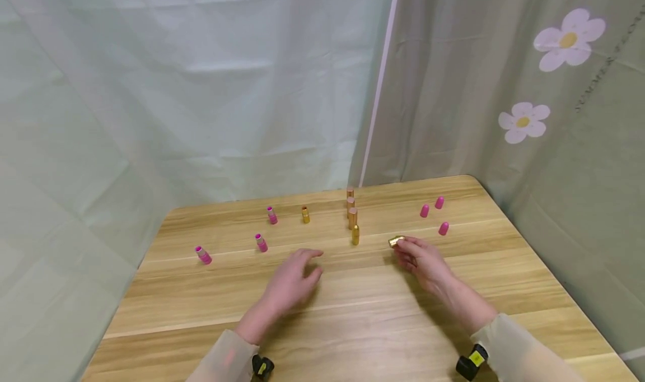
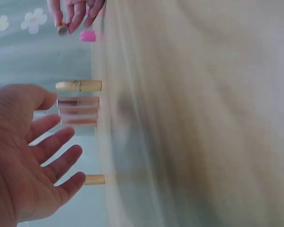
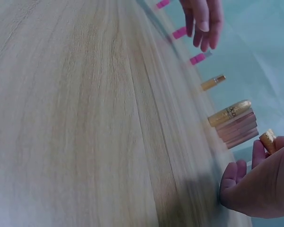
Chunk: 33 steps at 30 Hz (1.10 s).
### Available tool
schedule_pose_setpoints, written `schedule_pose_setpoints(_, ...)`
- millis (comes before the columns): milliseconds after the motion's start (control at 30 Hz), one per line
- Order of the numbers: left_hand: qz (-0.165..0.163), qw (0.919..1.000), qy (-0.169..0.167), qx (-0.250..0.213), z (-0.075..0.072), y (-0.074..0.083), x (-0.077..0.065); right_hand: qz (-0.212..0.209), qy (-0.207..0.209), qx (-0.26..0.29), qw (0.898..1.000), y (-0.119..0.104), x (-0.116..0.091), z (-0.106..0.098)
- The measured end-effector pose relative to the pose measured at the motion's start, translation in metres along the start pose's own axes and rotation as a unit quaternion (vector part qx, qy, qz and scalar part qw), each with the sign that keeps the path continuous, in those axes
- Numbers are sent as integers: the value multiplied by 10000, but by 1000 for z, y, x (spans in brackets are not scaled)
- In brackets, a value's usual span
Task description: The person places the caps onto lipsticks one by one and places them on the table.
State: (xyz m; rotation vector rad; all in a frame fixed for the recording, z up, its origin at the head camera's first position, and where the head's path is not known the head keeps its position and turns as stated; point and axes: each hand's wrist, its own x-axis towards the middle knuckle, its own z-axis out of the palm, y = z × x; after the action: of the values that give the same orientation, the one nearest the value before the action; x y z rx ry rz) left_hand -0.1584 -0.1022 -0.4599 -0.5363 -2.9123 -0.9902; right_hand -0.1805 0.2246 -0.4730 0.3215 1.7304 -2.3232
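My right hand [image 1: 423, 261] pinches a small gold lipstick cap [image 1: 395, 241] between thumb and fingers, tilted and held above the table. In the left wrist view the cap's dark end [image 2: 63, 30] faces the camera. My left hand [image 1: 294, 281] hovers over the table with relaxed, spread fingers and holds nothing. Between the hands a capped gold lipstick [image 1: 355, 235] stands upright. Right behind it several copper-coloured tubes [image 1: 353, 218] stand in a row. An uncapped gold lipstick base [image 1: 305, 215] stands farther left.
Three uncapped pink lipstick bases [image 1: 261, 242] stand spread out on the left. Three rounded pink caps [image 1: 443, 228] stand at the back right. The wooden table [image 1: 363, 326] ends at a pale curtain [image 1: 227, 91] behind and on both sides.
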Motion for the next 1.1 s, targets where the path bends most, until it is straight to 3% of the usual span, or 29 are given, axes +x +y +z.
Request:
schedule_pose_setpoints(67, -328, 9980, 167, -510, -1, -3, 8, 4, 18, -41, 10000, -1, -1, 0)
schedule_pose_setpoints(167, -751, 9882, 488, -1244, 0, -8, 23, 37, 41, -85, 9999, -1, -2, -1)
schedule_pose_setpoints(300, -1108, 9760, 882, -1656, 0, -13, 43, 61, 18, -134, 9999, -2, -3, -2)
schedule_pose_setpoints(600, -1583, 9678, 1563, -1182, 0, -30, 78, -207, 17, -259, 9994, -3, -2, -4)
schedule_pose_setpoints(867, -1967, 9668, 1418, -807, -1, -42, 95, -674, 194, -852, 9939, -5, 1, -7)
schedule_pose_setpoints(1100, -2065, 9679, 1307, -581, 1, -48, 105, -728, 256, -1009, 9919, -7, 1, -8)
